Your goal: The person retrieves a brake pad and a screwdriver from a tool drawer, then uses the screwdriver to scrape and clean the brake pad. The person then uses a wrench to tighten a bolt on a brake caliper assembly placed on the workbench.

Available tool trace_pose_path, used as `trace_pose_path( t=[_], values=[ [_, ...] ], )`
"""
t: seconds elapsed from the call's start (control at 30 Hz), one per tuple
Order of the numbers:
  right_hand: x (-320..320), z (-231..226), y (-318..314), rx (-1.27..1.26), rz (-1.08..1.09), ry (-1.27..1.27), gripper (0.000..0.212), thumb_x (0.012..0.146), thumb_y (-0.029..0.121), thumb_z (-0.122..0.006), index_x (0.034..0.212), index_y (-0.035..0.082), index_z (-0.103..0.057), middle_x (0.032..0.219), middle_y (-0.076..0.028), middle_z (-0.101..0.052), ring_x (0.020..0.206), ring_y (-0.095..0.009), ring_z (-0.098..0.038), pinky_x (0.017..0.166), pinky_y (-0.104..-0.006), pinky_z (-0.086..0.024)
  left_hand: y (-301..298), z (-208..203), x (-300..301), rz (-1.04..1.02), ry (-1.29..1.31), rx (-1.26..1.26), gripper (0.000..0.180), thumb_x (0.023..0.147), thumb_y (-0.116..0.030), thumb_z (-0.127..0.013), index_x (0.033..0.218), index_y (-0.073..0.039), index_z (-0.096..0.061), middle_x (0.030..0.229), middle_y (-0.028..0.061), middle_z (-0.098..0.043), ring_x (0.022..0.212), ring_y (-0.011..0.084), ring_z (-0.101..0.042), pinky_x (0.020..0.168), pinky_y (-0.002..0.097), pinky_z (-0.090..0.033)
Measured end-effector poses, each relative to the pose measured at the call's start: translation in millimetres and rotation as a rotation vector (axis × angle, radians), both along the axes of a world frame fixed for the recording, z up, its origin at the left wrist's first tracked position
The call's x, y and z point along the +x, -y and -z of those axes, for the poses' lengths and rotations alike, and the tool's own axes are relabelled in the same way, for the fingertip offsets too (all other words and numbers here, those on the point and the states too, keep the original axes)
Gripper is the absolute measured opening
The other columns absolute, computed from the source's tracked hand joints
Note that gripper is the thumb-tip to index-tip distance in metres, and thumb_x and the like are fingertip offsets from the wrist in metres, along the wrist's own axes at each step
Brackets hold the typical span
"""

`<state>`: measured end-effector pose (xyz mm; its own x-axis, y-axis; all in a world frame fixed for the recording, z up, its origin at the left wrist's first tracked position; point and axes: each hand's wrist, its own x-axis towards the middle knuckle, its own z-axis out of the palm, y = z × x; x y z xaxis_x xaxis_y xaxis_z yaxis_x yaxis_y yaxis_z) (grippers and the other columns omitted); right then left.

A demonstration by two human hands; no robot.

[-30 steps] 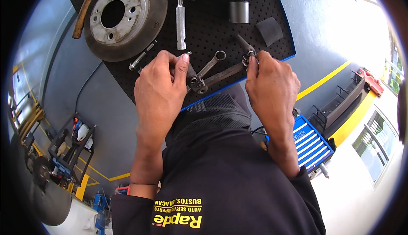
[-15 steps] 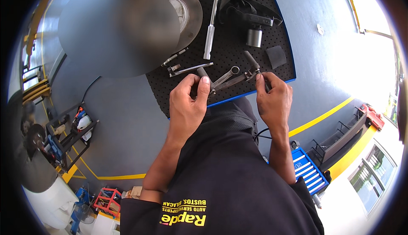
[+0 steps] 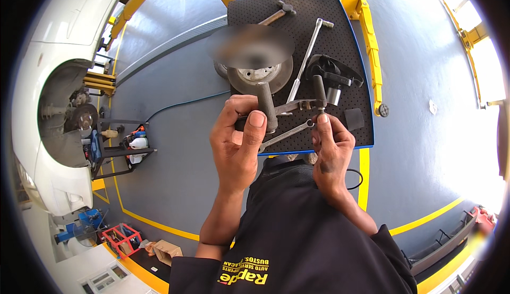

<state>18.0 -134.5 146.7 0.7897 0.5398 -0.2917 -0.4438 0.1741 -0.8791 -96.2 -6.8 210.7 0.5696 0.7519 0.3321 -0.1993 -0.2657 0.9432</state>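
Observation:
A dark metal bracket, which looks like a brake caliper bracket, is held up over the near part of the worktable. It has an upright cylinder at each end. My left hand is closed round the left cylinder, thumb on its near side. My right hand pinches a thin pin under the right cylinder, thumb and fingers pressed together. Dark smudges show on this hand. Below the bracket, a combination wrench lies slantwise near the table's front edge, between my hands.
On the black perforated tabletop are a brake disc, partly blurred, a long-handled socket wrench, a hammer, black strapped gear, a silver cylinder and a dark pad. A white car stands left, beside a tool cart.
My view has swung, showing more of the table and the car. The bracket is raised and turned, its left cylinder now more upright. Both hands keep hold of it.

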Motion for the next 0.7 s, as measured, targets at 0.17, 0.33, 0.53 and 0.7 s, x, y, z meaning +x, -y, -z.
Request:
trace_pose_path(
  t=[0.17, 0.33, 0.53, 0.7],
  values=[
    [0, -24, 1, 0.216, 0.005, -0.278, 0.026, 0.114, 0.025, -0.069, 0.11, -0.001, -0.072, 0.073, 0.003, -0.054, 0.056, -0.002, -0.039, 0.051, -0.0204, -0.028, 7, -44, 15, 0.045, 0.043, 0.093, 0.025, 0.109, -0.021, -0.075, 0.111, 0.004, -0.072, 0.107, 0.0063, -0.068, 0.09, 0.0085, -0.056, 0.081, 0.0247, -0.046],
    [-5, -34, 3, 0.336, -0.109, -0.386, 0.029, 0.115, 0.03, -0.065, 0.118, 0.001, -0.067, 0.075, 0.002, -0.053, 0.052, -0.003, -0.036, 0.048, -0.0212, -0.028, 17, -83, 12, 0.052, -0.039, 0.186, 0.023, 0.103, -0.018, -0.083, 0.103, 0.003, -0.074, 0.104, 0.006, -0.069, 0.091, 0.0125, -0.063, 0.085, 0.0285, -0.052],
    [-28, -33, 15, 0.442, -0.003, -0.194, 0.028, 0.115, 0.029, -0.066, 0.116, 0.0, -0.068, 0.073, 0.002, -0.051, 0.054, -0.003, -0.038, 0.048, -0.0195, -0.027, 37, -74, -17, -0.072, 0.141, 0.128, 0.025, 0.106, -0.023, -0.08, 0.108, 0.001, -0.077, 0.133, 0.0104, -0.063, 0.114, 0.0164, -0.062, 0.102, 0.0333, -0.05],
    [-57, -61, 19, 0.541, -0.012, 0.045, 0.029, 0.118, 0.027, -0.058, 0.118, -0.002, -0.063, 0.07, 0.003, -0.048, 0.055, -0.002, -0.035, 0.048, -0.0197, -0.025, 63, -56, -50, -0.171, 0.445, -0.107, 0.04, 0.116, -0.041, -0.059, 0.13, -0.005, -0.067, 0.165, 0.0125, -0.04, 0.155, 0.0308, -0.048, 0.127, 0.0531, -0.043]
  ],
)
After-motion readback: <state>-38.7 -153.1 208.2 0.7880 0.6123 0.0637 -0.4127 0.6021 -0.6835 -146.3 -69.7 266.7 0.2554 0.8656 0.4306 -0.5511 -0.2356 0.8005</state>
